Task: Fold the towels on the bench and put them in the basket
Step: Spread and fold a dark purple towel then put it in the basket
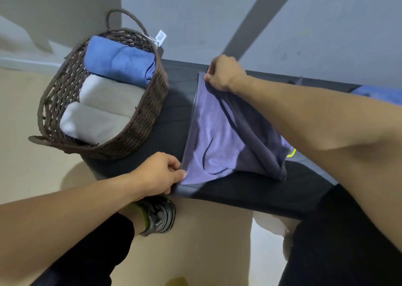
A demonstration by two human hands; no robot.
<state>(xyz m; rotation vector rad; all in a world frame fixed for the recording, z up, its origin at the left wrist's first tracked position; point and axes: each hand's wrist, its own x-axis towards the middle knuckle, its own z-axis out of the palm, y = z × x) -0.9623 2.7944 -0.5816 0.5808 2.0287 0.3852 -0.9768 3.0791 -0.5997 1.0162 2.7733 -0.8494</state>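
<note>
1. Beige flooring fills the lower part of the view, with a grey wall beyond, and a dark padded bench (165, 138) runs across the middle from 9 o'clock toward 3 o'clock.
2. Nearest, at 6 o'clock, a dark shoe (159, 218) with a green trim stands on the floor just under the bench's front edge.
3. At about 7 o'clock from the centre, the left hand (158, 173) pinches the near-left corner of the purple towel (219, 138) between thumb and curled fingers.
4. That purple towel lies on the bench at the centre, partly doubled over, with a dark border along its edges and a fold lifted on its right side.
5. At 12 o'clock, the right hand (224, 73) grips the towel's far corner, fingers curled round the cloth.
6. At 10 o'clock, a brown woven basket (152, 103) sits on the bench's left end, holding a blue rolled towel (119, 60) farthest and two pale rolled towels (104, 107) nearer.
7. At 3 o'clock, a scrap of another blue towel (378, 91) shows at the bench's far right.
</note>
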